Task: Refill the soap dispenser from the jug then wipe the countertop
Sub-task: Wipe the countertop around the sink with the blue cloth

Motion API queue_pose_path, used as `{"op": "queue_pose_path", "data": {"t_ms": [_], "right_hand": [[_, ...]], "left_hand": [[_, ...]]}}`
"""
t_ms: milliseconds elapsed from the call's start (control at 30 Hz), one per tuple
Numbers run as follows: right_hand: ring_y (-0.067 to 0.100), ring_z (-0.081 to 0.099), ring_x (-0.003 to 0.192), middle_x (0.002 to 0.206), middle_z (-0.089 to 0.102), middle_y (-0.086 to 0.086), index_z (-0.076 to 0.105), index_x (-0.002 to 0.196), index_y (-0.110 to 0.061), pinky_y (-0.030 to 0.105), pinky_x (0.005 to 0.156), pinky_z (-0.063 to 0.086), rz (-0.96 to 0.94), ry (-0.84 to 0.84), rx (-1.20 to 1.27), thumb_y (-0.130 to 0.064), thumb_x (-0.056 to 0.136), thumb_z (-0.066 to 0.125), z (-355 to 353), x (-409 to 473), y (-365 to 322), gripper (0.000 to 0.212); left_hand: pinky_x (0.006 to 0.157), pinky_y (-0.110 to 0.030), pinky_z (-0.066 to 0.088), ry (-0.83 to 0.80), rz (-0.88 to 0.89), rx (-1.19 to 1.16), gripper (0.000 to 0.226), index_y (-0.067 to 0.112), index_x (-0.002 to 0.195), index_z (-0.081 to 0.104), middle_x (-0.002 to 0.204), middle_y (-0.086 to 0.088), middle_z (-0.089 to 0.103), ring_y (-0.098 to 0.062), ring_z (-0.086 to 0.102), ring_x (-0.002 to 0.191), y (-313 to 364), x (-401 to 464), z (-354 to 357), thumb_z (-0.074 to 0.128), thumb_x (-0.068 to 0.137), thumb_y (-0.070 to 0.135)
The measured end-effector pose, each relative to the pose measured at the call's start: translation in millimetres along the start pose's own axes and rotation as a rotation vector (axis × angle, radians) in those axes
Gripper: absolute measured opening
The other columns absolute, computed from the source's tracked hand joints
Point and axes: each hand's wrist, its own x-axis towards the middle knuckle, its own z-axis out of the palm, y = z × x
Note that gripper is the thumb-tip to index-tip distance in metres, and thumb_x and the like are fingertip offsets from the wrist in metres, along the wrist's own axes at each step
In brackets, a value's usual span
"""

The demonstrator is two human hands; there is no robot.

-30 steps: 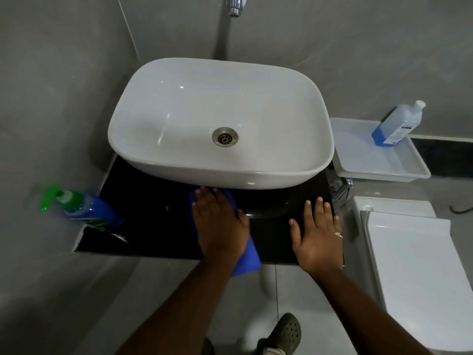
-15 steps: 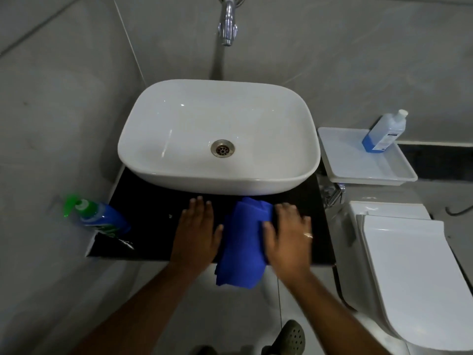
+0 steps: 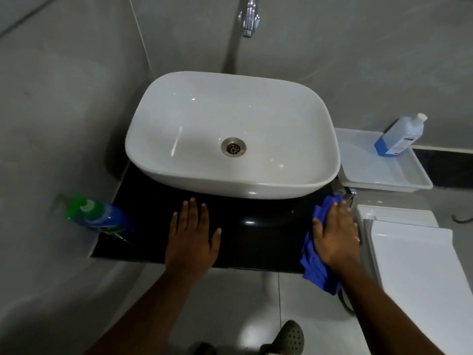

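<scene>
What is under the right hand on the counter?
A blue cloth lies under the right hand, pressed flat at the right end of the black counter. Its lower part hangs past the front edge. The cloth's middle and the counter below are covered.

Large grey matte wall tiles (image 3: 64, 98) with thin pale grout lines enclose the corner. A chrome wall-mounted tap (image 3: 249, 19) projects above a white oval ceramic basin (image 3: 204, 119) with 1 brass-coloured drain (image 3: 233, 147). Glossy pale grey floor tiles (image 3: 230, 303) reflect a soft light patch. A white toilet (image 3: 414, 252) stands right.
</scene>
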Motion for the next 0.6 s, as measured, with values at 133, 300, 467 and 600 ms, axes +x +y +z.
{"op": "queue_pose_path", "data": {"t_ms": [133, 300, 467, 600], "right_hand": [[0.037, 0.007, 0.148, 0.158, 0.011, 0.026, 0.012, 0.149, 0.003, 0.054, 0.12, 0.007, 0.142, 0.052, -0.013, -0.06, 0.093, 0.032, 11, -9, -53, 0.087], [0.036, 0.002, 0.148, 0.159, 0.006, 0.023, 0.009, 0.151, 0.0, 0.048, 0.118, -0.006, -0.251, 0.007, 0.015, -0.046, 0.09, 0.035, 31, -55, -128, 0.081], [0.025, 0.0, 0.15, 0.162, 0.004, 0.014, 0.011, 0.152, -0.009, 0.039, 0.121, -0.007, -0.379, -0.086, 0.108, -0.026, 0.09, 0.047, 16, -56, -113, 0.074], [0.022, 0.022, 0.147, 0.157, 0.027, 0.011, 0.033, 0.147, -0.008, 0.025, 0.12, 0.01, -0.339, -0.097, 0.593, 0.0, 0.087, 0.051, -10, -57, -93, 0.063]], "left_hand": [[0.117, -0.051, 0.018, 0.017, 0.007, 0.014, 0.069, 0.006, 0.143, 0.034, 0.151, -0.023, 0.032, -0.035, 0.025, 0.143, 2, 1, 3, 0.027, 0.091, 0.051], [0.115, -0.051, 0.021, 0.04, 0.023, 0.014, 0.067, 0.003, 0.14, 0.039, 0.148, -0.025, 0.036, -0.037, 0.031, 0.14, 5, 0, 0, 0.03, 0.091, 0.048], [0.112, -0.054, 0.025, 0.01, 0.021, -0.013, 0.073, -0.001, 0.138, 0.041, 0.146, -0.028, 0.038, -0.041, 0.035, 0.137, 7, -2, -9, 0.019, 0.092, 0.052], [0.109, -0.057, 0.03, 0.008, 0.071, -0.083, 0.071, -0.003, 0.134, 0.046, 0.142, -0.03, 0.041, -0.045, 0.038, 0.134, 19, -6, -18, 0.019, 0.093, 0.047]]}}
